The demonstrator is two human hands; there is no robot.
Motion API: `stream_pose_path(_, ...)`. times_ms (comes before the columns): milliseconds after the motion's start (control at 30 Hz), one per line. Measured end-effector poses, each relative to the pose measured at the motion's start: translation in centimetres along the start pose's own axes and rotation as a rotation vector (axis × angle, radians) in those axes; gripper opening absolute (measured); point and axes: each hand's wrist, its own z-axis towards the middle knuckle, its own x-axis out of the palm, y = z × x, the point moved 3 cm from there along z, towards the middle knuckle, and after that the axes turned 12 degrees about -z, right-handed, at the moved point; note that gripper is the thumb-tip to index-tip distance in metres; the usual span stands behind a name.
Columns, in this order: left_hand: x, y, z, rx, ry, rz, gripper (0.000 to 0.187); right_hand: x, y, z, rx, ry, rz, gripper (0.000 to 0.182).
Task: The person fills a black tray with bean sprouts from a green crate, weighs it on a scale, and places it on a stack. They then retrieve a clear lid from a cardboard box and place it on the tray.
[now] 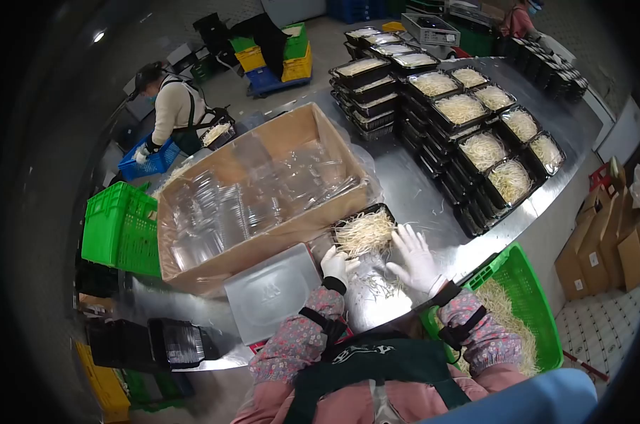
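Observation:
A black plastic tray [363, 233] heaped with pale bean sprouts sits on the metal table in front of me. My left hand [340, 264], in a white glove, is at the tray's near left corner with its fingers bent around the edge. My right hand [413, 260], also gloved, lies at the tray's right side, its fingers spread and holding nothing. Loose sprouts [383, 284] are scattered on the table between the hands. Left of the tray stands a cardboard box [263, 244] filled with clear plastic lids [228, 212].
Stacked sprout trays [461, 109] cover the table's far right. A green basket [539, 311] of sprouts is beside my right arm. A flat grey plate [272, 291] lies left of my left hand. A co-worker [175, 106] bends over a blue crate [150, 157] beyond the box.

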Motion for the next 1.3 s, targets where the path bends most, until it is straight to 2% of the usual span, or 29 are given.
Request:
stream_pose_path(67,0.7,-2.2,-3.4,-0.004,0.028,0.015,0.05,-0.8,2.9,1.3,-0.119,-0.053,-0.062,0.076)
stream_pose_path(133,0.6,-4.4,-6.2,0.088,0.232,-0.045,0.046,-1.2,5.8,3.0,-0.235,-0.046,-0.151,0.077)
stream_pose_path(233,-1.8,-7.4,-9.2,0.179,0.232,-0.067,0.043,-1.4,10.0,5.6,-0.37,-0.04,-0.122,0.076)
stream_pose_path(367,-8.7,-10.3,-12.1,0.209,0.1,-0.059,0.046,0.7,16.0,8.6,-0.541,-0.014,-0.119,0.076)
stream_pose_path(567,-18.6,-10.3,-14.4,0.264,-0.118,-0.126,0.044,7.6,23.7,7.8,-0.747,0.097,0.003,0.086)
stream_pose_path(633,-19.6,-10.7,-14.9,0.283,-0.111,-0.062,0.047,7.8,24.6,7.7,-0.761,0.088,-0.008,0.088)
stream_pose_path(667,-20.2,-11.0,-15.1,0.269,-0.107,0.036,0.056,8.1,24.5,7.8,-0.772,0.085,0.024,0.09)
stream_pose_path(700,-20.6,-11.3,-15.4,0.252,-0.096,-0.016,0.064,8.1,24.2,8.0,-0.774,0.158,0.071,0.093)
stream_pose_path(800,-22.8,-13.6,-17.3,0.428,-0.165,0.19,0.063,5.2,23.0,9.9,-0.727,0.489,0.239,0.094)
stream_pose_path(900,-25.1,-16.6,-19.4,0.577,-0.188,0.188,0.067,-0.3,19.9,11.6,-0.652,0.361,0.376,0.096)
stream_pose_path(1000,-25.6,-18.7,-21.8,0.695,-0.155,0.428,0.074,-1.8,14.3,12.6,-0.455,0.208,0.476,0.091)
stream_pose_path(1033,-24.9,-19.0,-22.4,0.687,-0.169,0.426,0.074,-2.1,12.9,12.5,-0.4,0.155,0.471,0.091)
stream_pose_path(1100,-22.6,-19.3,-22.8,0.732,-0.124,0.614,0.079,-2.2,11.9,12.2,-0.277,0.132,0.438,0.091)
stream_pose_path(1167,-20.7,-17.9,-20.9,0.823,-0.041,0.902,0.088,-0.9,13.2,11.6,-0.283,0.113,0.4,0.096)
stream_pose_path(1233,-15.8,-16.9,-19.6,0.886,0.079,1.122,0.092,0.1,17.0,10.9,-0.38,0.098,0.269,0.103)
stream_pose_path(1300,-12.5,-15.6,-17.9,1.028,0.177,1.384,0.097,1.7,19.8,10.7,-0.428,0.212,0.125,0.113)
